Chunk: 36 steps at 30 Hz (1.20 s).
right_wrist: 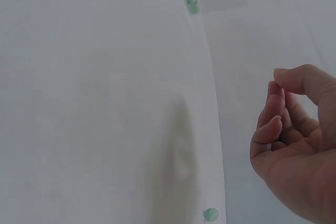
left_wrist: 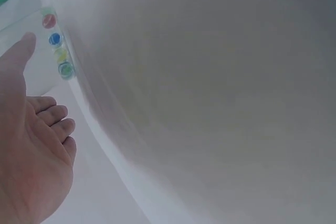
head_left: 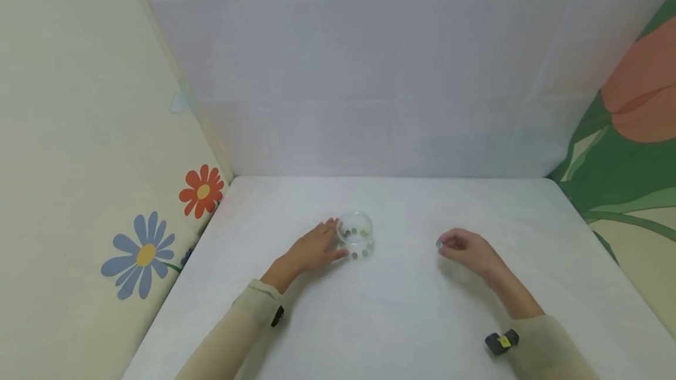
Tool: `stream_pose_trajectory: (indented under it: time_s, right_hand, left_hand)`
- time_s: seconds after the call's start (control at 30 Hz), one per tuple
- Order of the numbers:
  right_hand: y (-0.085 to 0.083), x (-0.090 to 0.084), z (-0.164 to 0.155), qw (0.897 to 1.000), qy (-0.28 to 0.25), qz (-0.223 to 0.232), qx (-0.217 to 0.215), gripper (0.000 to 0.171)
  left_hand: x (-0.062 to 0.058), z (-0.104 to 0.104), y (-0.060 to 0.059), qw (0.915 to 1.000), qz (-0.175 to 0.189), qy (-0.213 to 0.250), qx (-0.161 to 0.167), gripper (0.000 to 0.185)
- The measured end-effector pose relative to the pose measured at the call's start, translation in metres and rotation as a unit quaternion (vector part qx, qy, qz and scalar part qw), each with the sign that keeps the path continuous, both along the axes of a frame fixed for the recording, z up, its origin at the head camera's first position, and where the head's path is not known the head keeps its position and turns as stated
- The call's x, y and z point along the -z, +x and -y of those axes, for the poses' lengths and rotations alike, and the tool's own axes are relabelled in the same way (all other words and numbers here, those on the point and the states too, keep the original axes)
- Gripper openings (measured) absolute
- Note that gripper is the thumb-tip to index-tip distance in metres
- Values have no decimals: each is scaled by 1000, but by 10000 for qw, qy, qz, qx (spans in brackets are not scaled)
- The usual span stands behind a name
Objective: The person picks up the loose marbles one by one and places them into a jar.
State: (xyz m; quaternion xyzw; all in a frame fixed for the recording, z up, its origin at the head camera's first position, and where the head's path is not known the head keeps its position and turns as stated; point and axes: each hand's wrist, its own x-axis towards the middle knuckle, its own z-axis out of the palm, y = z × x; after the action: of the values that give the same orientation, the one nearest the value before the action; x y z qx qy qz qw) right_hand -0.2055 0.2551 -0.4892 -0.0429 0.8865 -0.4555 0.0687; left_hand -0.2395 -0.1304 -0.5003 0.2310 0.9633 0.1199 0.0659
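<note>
A small clear glass cup (head_left: 357,233) stands on the white bench (head_left: 401,321), holding several coloured beads (head_left: 355,233). The left hand (head_left: 314,248) rests just beside the cup on its left, fingers nearly straight, fingertips touching its wall and gripping nothing. To the right of the cup, well apart from it, the right hand (head_left: 465,248) hovers with fingers curled, pinching a small green bead (head_left: 438,244) at its fingertips.
</note>
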Motion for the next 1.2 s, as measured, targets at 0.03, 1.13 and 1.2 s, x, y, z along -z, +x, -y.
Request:
stream_pose_trajectory:
  time_s: [0.03,1.13,1.2]
  right_hand:
    - [-1,-1,3,10000,-14,-10,-35,25]
    - [-23,-5,78,9950,-684,-128,-723,20]
    - [-23,-4,82,9950,-682,-126,-724,19]
  left_hand:
    - [0,0,0,10000,-21,11,9,89]
    - [7,1,-6,9997,-176,-170,87,91]
    - [5,1,-5,9996,-174,-183,105,90]
